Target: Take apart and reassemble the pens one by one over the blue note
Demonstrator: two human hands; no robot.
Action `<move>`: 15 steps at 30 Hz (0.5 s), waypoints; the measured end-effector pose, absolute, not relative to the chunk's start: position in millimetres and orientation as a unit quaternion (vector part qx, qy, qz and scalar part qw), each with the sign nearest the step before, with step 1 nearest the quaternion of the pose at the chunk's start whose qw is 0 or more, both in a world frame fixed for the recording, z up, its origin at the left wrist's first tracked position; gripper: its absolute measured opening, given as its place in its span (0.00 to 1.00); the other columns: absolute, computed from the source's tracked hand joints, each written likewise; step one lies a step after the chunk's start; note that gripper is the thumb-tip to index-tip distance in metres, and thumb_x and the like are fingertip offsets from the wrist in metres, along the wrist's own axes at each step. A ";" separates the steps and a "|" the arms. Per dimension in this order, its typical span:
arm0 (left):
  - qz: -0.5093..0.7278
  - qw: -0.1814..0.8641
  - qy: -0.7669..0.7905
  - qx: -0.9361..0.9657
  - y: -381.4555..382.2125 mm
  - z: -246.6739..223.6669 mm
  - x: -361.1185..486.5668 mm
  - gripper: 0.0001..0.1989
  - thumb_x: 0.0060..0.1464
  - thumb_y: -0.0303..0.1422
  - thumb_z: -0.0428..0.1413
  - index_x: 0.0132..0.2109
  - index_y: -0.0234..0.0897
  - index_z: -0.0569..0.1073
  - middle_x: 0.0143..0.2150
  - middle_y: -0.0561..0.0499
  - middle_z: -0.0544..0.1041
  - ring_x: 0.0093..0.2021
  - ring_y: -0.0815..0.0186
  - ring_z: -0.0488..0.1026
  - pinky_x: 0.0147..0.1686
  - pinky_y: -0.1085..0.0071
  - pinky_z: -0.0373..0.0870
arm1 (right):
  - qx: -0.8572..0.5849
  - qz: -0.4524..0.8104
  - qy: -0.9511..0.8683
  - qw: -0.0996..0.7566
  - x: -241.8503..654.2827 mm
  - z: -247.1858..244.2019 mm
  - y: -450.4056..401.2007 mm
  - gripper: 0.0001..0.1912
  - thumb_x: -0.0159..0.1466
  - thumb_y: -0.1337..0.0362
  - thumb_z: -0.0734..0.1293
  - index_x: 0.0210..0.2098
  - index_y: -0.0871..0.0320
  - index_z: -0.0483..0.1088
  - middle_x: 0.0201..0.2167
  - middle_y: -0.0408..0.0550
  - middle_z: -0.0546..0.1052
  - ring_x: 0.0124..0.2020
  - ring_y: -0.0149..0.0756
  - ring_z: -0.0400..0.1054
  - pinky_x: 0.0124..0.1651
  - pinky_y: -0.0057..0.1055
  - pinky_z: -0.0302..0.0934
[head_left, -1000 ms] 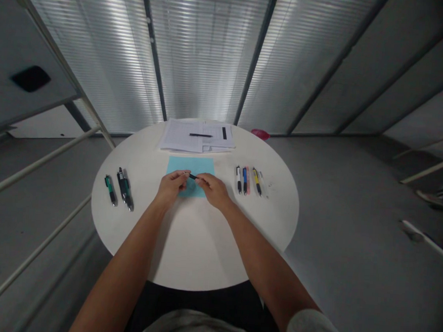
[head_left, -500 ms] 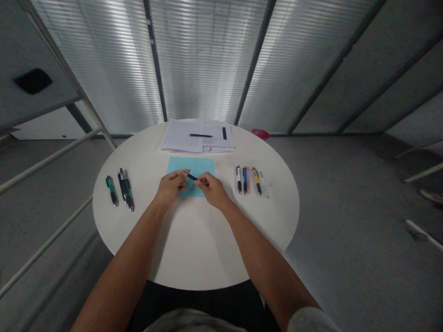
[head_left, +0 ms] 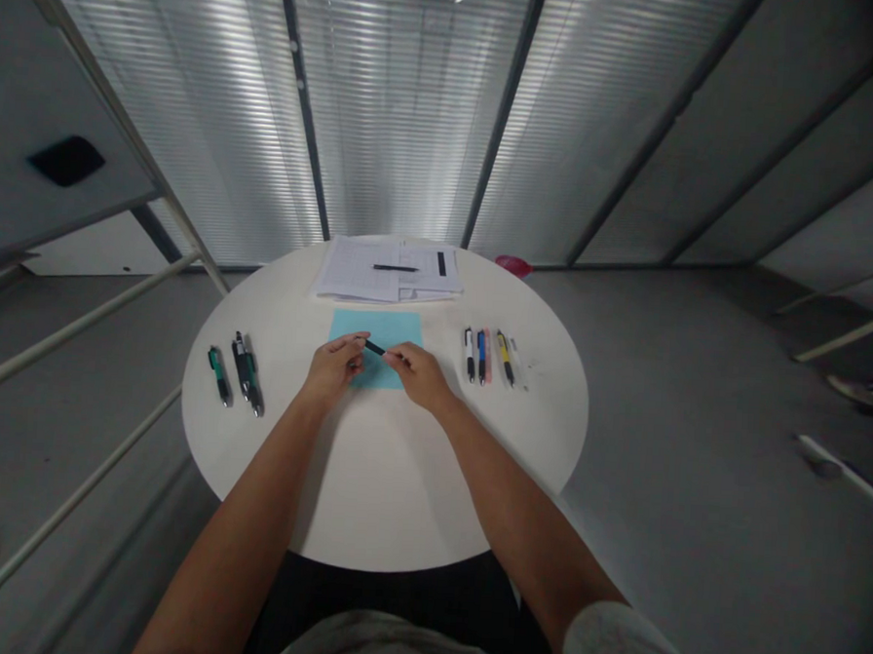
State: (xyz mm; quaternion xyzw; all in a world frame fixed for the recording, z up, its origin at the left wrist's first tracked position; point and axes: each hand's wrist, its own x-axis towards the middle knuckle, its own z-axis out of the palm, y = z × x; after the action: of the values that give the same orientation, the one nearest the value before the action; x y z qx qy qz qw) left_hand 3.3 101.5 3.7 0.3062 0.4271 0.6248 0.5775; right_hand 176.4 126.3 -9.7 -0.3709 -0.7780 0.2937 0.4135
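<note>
Over a pale blue sheet of paper (head_left: 385, 323), my left hand (head_left: 334, 368) and my right hand (head_left: 419, 377) meet. Between their fingertips is a short black pen piece (head_left: 375, 348), held at both ends, with its middle showing. Left of my hands lie a green and black pen (head_left: 218, 374) and a black pen (head_left: 241, 366), with another dark pen (head_left: 253, 386) against it. To the right lie several pens in a row, among them a blue pen (head_left: 482, 357) and a yellow pen (head_left: 506, 358). My hands touch none of these.
The round white table (head_left: 380, 490) has a stack of printed papers (head_left: 388, 271) at its far side, with a black pen (head_left: 396, 267) on top. A pink object (head_left: 514, 265) sits past the far rim. Grey floor surrounds the table, with white rails to the left.
My hands have shifted only slightly over the blue sheet, and the black piece stays between their fingertips at a slightly changed angle.
</note>
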 end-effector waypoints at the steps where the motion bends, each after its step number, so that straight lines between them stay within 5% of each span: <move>1: 0.625 0.579 0.425 0.305 101.9 3.4 3.0 0.20 0.38 0.34 0.69 0.41 0.31 0.79 0.22 0.56 0.65 0.22 0.75 0.61 0.23 0.77 0.61 | -0.367 0.289 -0.786 0.405 177.0 -9.0 126.2 0.13 0.68 0.56 0.60 0.33 0.55 0.70 0.30 0.44 0.72 0.34 0.33 0.65 0.40 0.31 0.57; 7: 0.623 0.585 0.422 0.303 105.4 0.0 3.2 0.19 0.38 0.33 0.69 0.40 0.31 0.79 0.21 0.57 0.64 0.22 0.75 0.61 0.21 0.77 0.60 | -0.384 0.302 -0.765 0.420 174.8 -13.4 126.6 0.11 0.64 0.56 0.65 0.41 0.55 0.69 0.35 0.44 0.72 0.35 0.33 0.65 0.39 0.30 0.58; 15: 0.628 0.552 0.458 0.302 106.1 -1.4 4.0 0.18 0.39 0.39 0.70 0.35 0.32 0.78 0.23 0.55 0.66 0.23 0.75 0.63 0.22 0.77 0.63 | -0.376 0.297 -0.762 0.437 173.3 -14.6 128.6 0.09 0.66 0.56 0.63 0.36 0.54 0.69 0.35 0.44 0.73 0.36 0.33 0.66 0.40 0.29 0.58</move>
State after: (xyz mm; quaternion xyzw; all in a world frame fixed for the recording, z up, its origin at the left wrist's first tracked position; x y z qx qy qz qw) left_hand 4.0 106.1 -1.4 0.3020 0.4580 0.6284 0.5515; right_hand 173.3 128.6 -14.6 -0.3755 -0.7617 0.2968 0.4367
